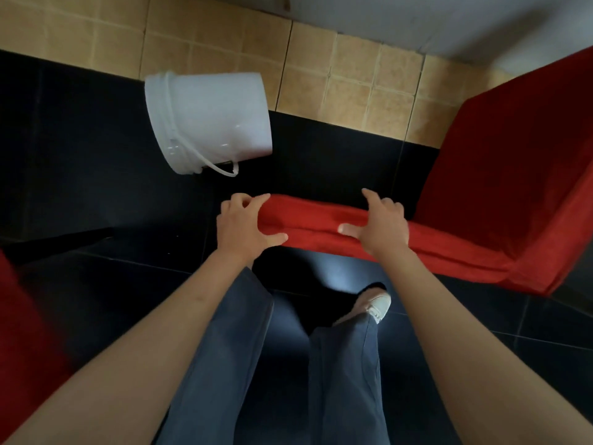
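Head view: our left hand (242, 224) and right hand (382, 226) grip a red cloth (314, 220) with curled fingers (349, 229) (most lies loose); rolling looks barely begun.

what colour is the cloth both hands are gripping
Red, plain; the cloth shows best in the head view.

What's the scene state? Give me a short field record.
red cloth: folded edge held above the dark floor, runs off to the right
left hand: grips the edge at its end
right hand: grips the same edge, further right
white bucket: on the floor by the tiled wall, apart from the cloth
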`<state>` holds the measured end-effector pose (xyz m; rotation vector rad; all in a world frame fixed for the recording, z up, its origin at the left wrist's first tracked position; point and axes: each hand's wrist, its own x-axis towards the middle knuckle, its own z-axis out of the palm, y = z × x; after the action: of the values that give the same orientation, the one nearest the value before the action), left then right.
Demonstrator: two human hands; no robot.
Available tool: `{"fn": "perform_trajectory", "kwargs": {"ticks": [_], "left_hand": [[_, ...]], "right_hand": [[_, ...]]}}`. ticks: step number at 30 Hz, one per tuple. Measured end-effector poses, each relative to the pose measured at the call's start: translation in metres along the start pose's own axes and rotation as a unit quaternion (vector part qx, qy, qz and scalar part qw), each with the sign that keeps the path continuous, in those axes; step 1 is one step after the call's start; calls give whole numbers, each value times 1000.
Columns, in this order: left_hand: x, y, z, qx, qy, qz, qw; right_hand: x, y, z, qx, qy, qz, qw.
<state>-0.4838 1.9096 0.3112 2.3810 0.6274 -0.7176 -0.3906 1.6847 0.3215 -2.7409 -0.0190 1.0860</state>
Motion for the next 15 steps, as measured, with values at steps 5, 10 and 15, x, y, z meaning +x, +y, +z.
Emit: {"fn": "perform_trajectory", "kwargs": {"ticks": [5, 10, 15], "left_hand": [[28, -10, -8, 76, -95, 28, 992], [35, -21, 1, 46, -123, 26, 991], [42, -32, 11, -51, -111, 46, 991]], "right_hand": [[8, -32, 20, -86, -119, -57, 988], [14, -41, 31, -141, -148, -76, 976], [20, -39, 34, -168, -138, -86, 972]]}}
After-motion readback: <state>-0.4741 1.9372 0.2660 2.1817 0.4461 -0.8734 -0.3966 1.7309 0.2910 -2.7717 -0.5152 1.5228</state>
